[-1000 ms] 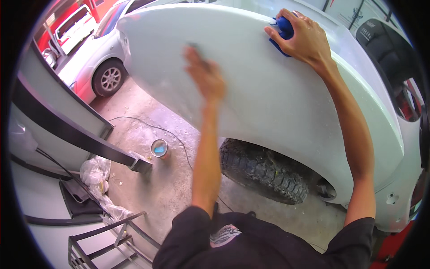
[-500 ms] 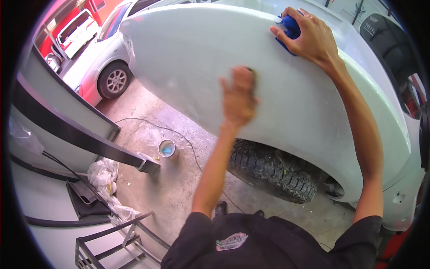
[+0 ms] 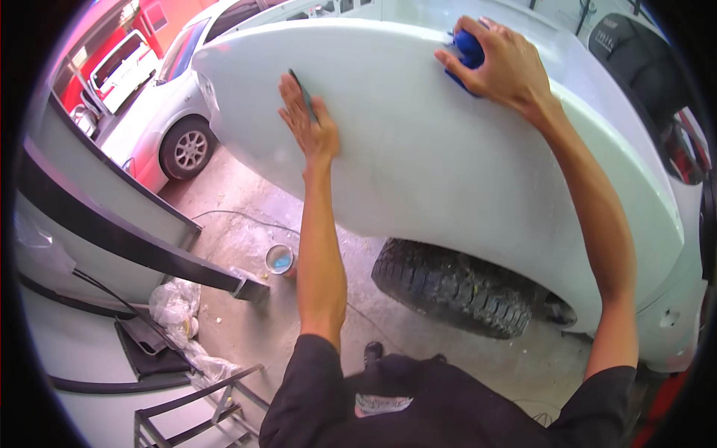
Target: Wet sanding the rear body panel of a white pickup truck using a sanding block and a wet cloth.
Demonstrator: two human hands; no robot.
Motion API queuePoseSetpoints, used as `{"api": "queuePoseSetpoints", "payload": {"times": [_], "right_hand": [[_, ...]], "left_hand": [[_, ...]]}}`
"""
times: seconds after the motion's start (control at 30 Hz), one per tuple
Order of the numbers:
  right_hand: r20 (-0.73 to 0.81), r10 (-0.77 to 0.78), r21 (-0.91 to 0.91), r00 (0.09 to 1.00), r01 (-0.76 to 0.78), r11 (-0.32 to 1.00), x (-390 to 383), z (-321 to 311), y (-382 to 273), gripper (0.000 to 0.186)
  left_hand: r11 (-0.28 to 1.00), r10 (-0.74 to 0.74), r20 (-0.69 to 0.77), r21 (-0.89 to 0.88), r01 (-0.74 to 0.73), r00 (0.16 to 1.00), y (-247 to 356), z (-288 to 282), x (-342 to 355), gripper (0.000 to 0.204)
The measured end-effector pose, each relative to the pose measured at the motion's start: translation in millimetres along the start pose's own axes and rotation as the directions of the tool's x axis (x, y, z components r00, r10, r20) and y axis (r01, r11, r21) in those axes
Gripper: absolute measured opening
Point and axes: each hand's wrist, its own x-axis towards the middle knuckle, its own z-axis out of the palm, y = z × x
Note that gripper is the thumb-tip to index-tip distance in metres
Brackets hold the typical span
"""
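Note:
A white pickup's side panel (image 3: 448, 164) curves across the view above a knobby black tyre (image 3: 455, 291). Flat against the panel's left part, my left hand (image 3: 312, 134) has its fingers stretched upward and its thumb apart. The edge of a thin dark pad (image 3: 302, 88) shows between thumb and fingers; most of it is hidden under the hand. At the panel's top edge, my right hand (image 3: 514, 69) is curled round a bunched blue cloth (image 3: 469, 51), pressing it against the rim.
On the concrete floor stands a small open tin (image 3: 279, 258) with something blue inside, near a trailing cable (image 3: 246, 215). Left of it are a dark metal beam (image 3: 134, 224), crumpled clear plastic (image 3: 175, 302) and a metal frame (image 3: 194, 399). A silver car (image 3: 183, 89) is parked behind.
My left hand has slid left and slightly up along the panel with the dark pad. My right hand stays on the blue cloth at the rim; the view has shifted slightly.

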Motion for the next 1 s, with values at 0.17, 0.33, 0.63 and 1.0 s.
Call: {"api": "queuePoseSetpoints", "payload": {"times": [0.17,0.33,0.63,1.0], "right_hand": [[0.156,0.07,0.045,0.985,-0.078,0.996,-2,-13,7,0.053],[0.221,0.114,0.095,0.969,-0.138,0.986,5,-16,-2,0.058],[0.153,0.044,0.045,0.987,-0.052,0.998,-4,-8,11,0.064],[0.106,0.013,0.028,0.994,-0.016,0.999,-3,-13,9,0.064]], "left_hand": [[0.961,0.265,0.107,-0.114,-0.253,0.958,74,51,-123,0.065],[0.987,0.134,0.085,0.073,-0.14,0.987,-8,8,-20,0.067],[0.942,0.306,0.174,0.088,-0.324,0.936,44,38,-83,0.07],[0.977,0.051,0.323,0.18,-0.114,0.945,81,43,-124,0.075]]}}
